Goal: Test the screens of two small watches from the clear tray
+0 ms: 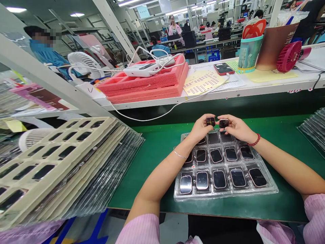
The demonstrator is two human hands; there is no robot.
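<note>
My left hand (201,128) pinches a small square watch (210,121) whose dark face shows yellow lines. Close beside it, my right hand (236,128) grips another watch (223,123) with a dark face. Both are raised over the far edge of a clear plastic tray (225,196). Rows of dark-screened watches sit in the tray's compartments, among them one in the near row (219,179). My wrists and forearms hide parts of the tray's far rows.
Stacked trays holding dark-screened pieces (83,149) lean at the left. Clear trays (315,130) stand at the right edge. Above the green table (157,142), a white shelf (157,104) holds red foam (144,89), a cup (250,52) and a phone (223,69). People are beyond.
</note>
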